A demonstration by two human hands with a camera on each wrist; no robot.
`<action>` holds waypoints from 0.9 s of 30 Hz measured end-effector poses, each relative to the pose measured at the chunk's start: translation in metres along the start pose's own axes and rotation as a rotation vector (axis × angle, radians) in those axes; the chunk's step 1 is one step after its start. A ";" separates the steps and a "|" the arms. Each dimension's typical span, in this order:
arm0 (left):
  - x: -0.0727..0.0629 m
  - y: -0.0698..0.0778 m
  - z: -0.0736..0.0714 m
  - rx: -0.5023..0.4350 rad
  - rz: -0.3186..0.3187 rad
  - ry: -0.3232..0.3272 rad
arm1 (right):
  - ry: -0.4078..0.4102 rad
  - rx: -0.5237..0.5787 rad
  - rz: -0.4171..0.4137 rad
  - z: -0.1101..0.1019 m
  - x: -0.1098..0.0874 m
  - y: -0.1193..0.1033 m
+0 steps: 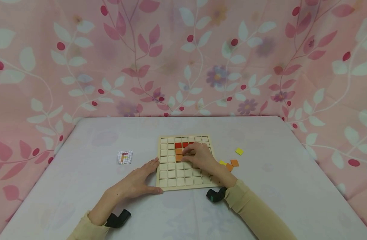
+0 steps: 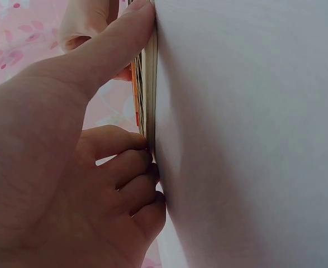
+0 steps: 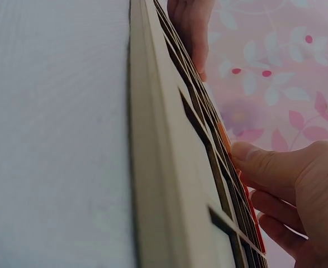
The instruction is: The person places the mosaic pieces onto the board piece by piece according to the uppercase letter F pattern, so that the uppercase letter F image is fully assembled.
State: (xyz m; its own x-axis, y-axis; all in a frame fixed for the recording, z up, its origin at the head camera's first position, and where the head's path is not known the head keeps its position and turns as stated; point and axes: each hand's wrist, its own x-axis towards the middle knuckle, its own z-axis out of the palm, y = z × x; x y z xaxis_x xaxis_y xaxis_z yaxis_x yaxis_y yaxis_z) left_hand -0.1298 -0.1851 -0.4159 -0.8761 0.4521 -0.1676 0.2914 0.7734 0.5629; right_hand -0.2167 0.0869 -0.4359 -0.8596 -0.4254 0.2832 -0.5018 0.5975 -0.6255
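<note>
A square wooden grid board (image 1: 168,174) lies on the table between the hands. Red tiles (image 1: 178,145) fill part of an upper row, with orange tiles (image 1: 178,151) in the column below them. My right hand (image 1: 202,158) reaches over the board, its thumb and bent fingers at the lower orange tile (image 1: 178,158). Seen from the right wrist, the thumb (image 3: 250,152) meets the orange tile's edge. My left hand (image 1: 135,181) rests spread beside the board, fingertips along its left edge and thumb at the near left corner. The right hand hides some cells.
Left of the board lies a small paper card (image 1: 124,157) with a coloured grid pattern. To the right are loose orange tiles (image 1: 234,163) and yellow tiles (image 1: 239,151). A pink floral cloth (image 1: 183,60) hangs behind the white-covered table (image 1: 279,200).
</note>
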 end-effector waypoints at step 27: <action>0.001 0.001 0.002 0.009 0.003 0.010 | 0.010 0.055 0.111 -0.108 -0.045 0.067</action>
State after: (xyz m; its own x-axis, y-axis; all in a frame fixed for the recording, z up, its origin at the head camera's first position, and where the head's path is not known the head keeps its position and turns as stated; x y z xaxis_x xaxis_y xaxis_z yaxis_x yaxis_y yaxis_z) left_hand -0.1300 -0.1832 -0.4170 -0.8790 0.4498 -0.1583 0.2971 0.7762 0.5560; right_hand -0.2221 0.2197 -0.4122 -0.9106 -0.3518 0.2166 -0.3974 0.6022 -0.6924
